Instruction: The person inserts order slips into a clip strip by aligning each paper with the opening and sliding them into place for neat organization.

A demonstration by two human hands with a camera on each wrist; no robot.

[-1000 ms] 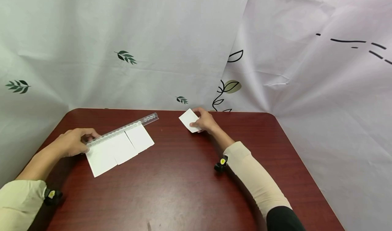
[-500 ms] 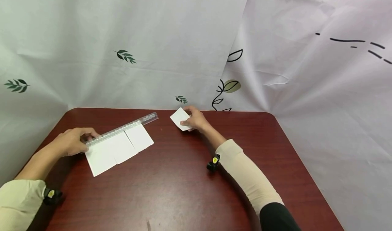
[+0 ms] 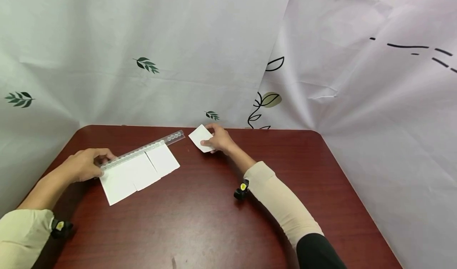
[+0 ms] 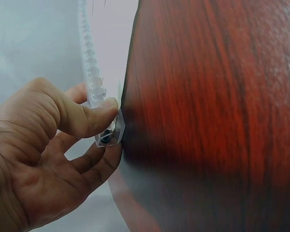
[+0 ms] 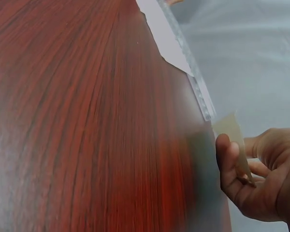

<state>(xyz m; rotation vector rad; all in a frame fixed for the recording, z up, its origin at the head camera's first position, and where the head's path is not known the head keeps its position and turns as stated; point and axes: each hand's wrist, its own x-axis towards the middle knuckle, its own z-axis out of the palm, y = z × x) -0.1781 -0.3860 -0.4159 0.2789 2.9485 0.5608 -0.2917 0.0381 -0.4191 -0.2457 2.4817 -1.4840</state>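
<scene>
My left hand (image 3: 85, 166) pinches the near-left end of a long clear plastic strip (image 3: 176, 137) with a row of round shapes along it. Several white cards (image 3: 118, 183) stand side by side along the strip, their upper edges at it. In the left wrist view the thumb lies over the end of the strip (image 4: 93, 79). Between thumb and fingers, my right hand (image 3: 223, 140) holds a white card (image 3: 198, 137) tilted just right of the strip's far end. The right wrist view has this card (image 5: 228, 126) close to the strip's tip, apparently apart from it.
A dark red wood-grain table (image 3: 200, 221) lies beneath both hands. Pale fabric printed with leaves (image 3: 171, 31) hangs directly behind its far edge and along the right side. Each wrist wears a small black camera (image 3: 240, 193).
My right hand has moved left with its white card, nearing the far end of the strip. The left hand, strip and other cards have stayed in place.
</scene>
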